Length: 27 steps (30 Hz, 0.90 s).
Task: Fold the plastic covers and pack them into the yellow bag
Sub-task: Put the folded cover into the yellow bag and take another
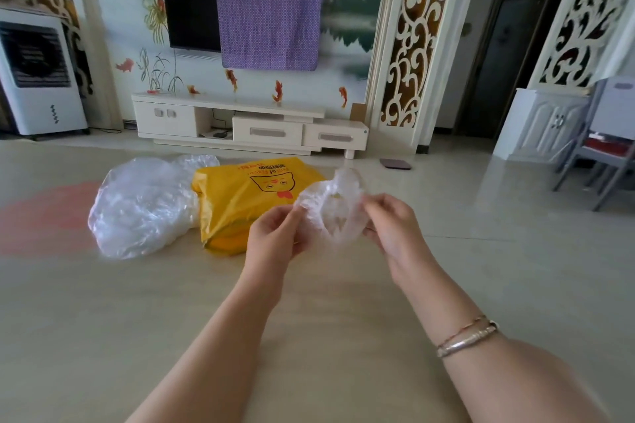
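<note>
I judge folding under way: left hand (275, 233) and right hand (391, 220) pinch one crinkled clear plastic cover (331, 208) aloft. Next I must flatten it, then pack the printed yellow plastic bag (240, 196).

I see one thin, clear plastic cover (335, 208), crumpled and raised above the floor, in front of the yellow bag (247, 203). The bag lies flat, its printed cartoon face upward. A heap of clear covers (144, 203) touches its left side.

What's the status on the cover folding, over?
Left hand and right hand both pinch one cover, held up. Yellow bag on floor, pile of covers left of it. Nothing in the way.
</note>
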### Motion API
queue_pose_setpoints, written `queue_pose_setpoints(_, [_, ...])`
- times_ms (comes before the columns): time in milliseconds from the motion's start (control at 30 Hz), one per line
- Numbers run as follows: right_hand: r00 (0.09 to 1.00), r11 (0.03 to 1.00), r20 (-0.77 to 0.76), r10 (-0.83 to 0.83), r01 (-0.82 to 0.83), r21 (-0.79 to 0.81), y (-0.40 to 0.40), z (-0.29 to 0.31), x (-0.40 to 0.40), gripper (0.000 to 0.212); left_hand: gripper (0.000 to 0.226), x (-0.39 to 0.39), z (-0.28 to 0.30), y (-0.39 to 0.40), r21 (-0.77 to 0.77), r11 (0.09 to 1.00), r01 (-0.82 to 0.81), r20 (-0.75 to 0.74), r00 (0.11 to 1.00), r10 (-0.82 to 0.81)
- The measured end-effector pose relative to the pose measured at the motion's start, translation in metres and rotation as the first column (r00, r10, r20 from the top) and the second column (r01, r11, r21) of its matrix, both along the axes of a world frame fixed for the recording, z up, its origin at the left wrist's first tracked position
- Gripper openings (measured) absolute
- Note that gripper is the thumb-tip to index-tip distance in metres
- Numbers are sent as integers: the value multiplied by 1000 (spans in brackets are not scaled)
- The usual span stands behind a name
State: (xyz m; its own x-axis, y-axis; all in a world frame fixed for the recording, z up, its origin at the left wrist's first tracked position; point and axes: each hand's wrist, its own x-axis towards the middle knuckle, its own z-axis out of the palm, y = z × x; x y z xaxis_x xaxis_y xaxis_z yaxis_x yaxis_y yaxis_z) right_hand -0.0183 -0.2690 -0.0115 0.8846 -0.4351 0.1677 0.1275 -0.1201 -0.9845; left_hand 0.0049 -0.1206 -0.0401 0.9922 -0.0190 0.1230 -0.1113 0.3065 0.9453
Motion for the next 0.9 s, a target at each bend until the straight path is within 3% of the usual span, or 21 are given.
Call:
queue_pose_setpoints(133, [1000,983,15,-9,6,185,-14,8,-9,21,16,2,-1,-1,47,998,-45,-43,998,47])
queue_pose_setpoints(300, [999,983,27,-31,26,180,-17,9,-11,19,18,-5,0,-7,265,961,79,-105,993,-53])
queue_pose_setpoints(433, [964,955,8,264,-263,137,-26,16,-21,16,42,-4,9,-7,90,993,80,-163,984,-65])
queue_pose_setpoints(500, [912,908,-39,407,-400,128,-27,19,-27,11,59,-2,10,-5,20,984,176,-212,963,-167])
queue_pose_setpoints(567, [900,902,-75,430,-426,70,-28,16,-30,10,72,-2,11,-3,-1,944,329,-248,915,-319])
queue_pose_setpoints(667, [946,949,-115,302,-310,-62,-32,13,-32,15,48,-6,8,-3,125,895,428,-171,898,-406])
queue_pose_setpoints(733, [957,962,-169,236,-254,-96,-37,12,-31,37,26,-7,7,-3,171,915,366,-98,930,-354])
queue_pose_setpoints(800, [931,968,-293,220,-245,-51,-41,8,-31,59,23,-6,4,-2,124,939,320,-47,947,-316])
queue_pose_setpoints(900, [854,952,-429,295,-302,54,-38,5,-36,56,22,-7,7,0,-12,960,279,-18,960,-279])
